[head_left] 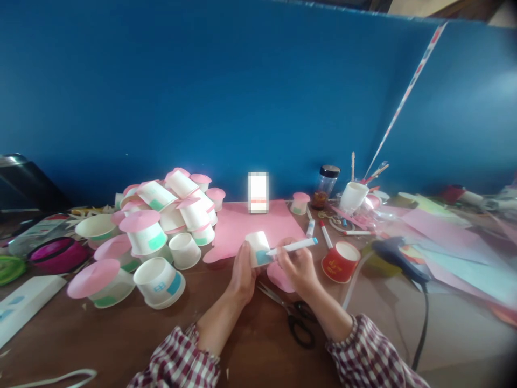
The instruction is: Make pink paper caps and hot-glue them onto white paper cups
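Observation:
My left hand point(243, 276) holds a white paper cup point(256, 242) with a patch of blue on its side. In my right hand point(298, 269) is a white marker point(294, 246) with a blue end, its tip at the blue patch. Under my hands lie a round piece of pink paper point(281, 277) and black-handled scissors point(301, 330). A larger pink sheet point(232, 231) spreads behind the cup. Left of my hands stands another white cup point(151, 280) with a blue window and door drawn on it.
Several white cups with pink paper tops point(139, 222) are piled at the left. To the right are a red cup point(341, 262), a glue gun point(398, 256), a jar with a black lid point(325, 186), markers point(326, 234) and coloured paper sheets point(436, 226). A blue wall point(250, 97) rises behind.

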### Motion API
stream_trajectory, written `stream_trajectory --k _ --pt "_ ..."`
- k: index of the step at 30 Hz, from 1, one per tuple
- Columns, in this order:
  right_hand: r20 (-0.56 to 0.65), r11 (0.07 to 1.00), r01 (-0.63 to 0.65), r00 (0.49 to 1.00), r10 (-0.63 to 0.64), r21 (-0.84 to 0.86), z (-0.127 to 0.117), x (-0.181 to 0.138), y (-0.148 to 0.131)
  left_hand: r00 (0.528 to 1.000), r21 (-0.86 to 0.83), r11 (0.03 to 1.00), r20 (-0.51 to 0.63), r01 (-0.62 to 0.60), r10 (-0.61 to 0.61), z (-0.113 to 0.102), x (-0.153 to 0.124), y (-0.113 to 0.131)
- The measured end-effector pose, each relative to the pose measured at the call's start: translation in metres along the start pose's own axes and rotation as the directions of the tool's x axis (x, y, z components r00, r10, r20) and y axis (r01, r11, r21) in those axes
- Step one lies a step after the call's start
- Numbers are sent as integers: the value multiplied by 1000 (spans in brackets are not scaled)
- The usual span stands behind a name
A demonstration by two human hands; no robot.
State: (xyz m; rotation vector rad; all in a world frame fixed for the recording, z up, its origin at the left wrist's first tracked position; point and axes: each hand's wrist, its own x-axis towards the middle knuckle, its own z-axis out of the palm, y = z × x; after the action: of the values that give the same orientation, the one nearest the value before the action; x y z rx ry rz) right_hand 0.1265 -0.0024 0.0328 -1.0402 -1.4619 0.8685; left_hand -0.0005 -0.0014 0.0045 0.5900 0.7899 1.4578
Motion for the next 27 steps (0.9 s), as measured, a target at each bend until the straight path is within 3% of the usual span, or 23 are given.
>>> stream_trajectory --k 6,19,27 --pt "-50 996 10 999 -5 88 1 0 1 998 -18 997 -2 69 -70 2 0 4" --pt "11 995 -22 1000 21 100 3 -1 1 999 14 1000 35 14 -14 5 -4 3" --pt "-48 946 -38 997 57 321 0 2 7 994 -17 995 39 100 -99 3 0 3"
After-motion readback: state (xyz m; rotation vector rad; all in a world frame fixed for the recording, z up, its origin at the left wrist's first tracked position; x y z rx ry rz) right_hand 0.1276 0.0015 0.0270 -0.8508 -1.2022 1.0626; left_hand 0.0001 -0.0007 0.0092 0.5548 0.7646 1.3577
